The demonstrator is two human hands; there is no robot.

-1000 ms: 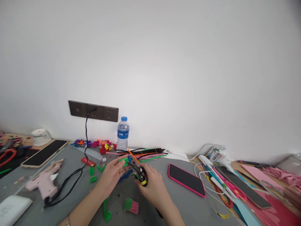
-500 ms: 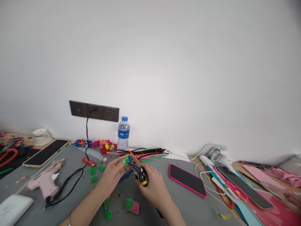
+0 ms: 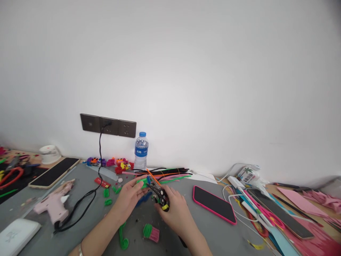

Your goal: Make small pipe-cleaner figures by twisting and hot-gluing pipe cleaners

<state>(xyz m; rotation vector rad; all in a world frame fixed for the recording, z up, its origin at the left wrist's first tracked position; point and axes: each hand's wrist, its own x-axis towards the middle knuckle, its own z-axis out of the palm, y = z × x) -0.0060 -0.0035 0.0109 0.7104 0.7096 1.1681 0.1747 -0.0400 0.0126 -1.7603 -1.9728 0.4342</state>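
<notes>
My left hand (image 3: 130, 197) pinches a small green and blue pipe-cleaner piece (image 3: 144, 182) between thumb and fingers. In my right hand (image 3: 174, 209) is a pair of pliers (image 3: 160, 195) with black jaws and yellow on the handle; the jaw tips meet the blue end of the piece. A blue fuzzy bit (image 3: 144, 199) lies below the hands. Nearer me on the grey mat (image 3: 210, 236) rest a green and pink pipe-cleaner piece (image 3: 151, 233) and a green curled strip (image 3: 123, 239). Several small green coils (image 3: 107, 197) lie left of my left hand.
Behind the hands are a bundle of pipe cleaners (image 3: 170, 173) and a water bottle (image 3: 141, 151). A pink glue gun (image 3: 53, 204) with a black cord lies left. To the right are a pink-cased phone (image 3: 214, 204), white cables and pink scissors (image 3: 266, 213).
The whole view has shifted slightly, so things sit a little further right. My hands keep their grips, and the pliers stay at the blue end. A hand at the far right edge has left view.
</notes>
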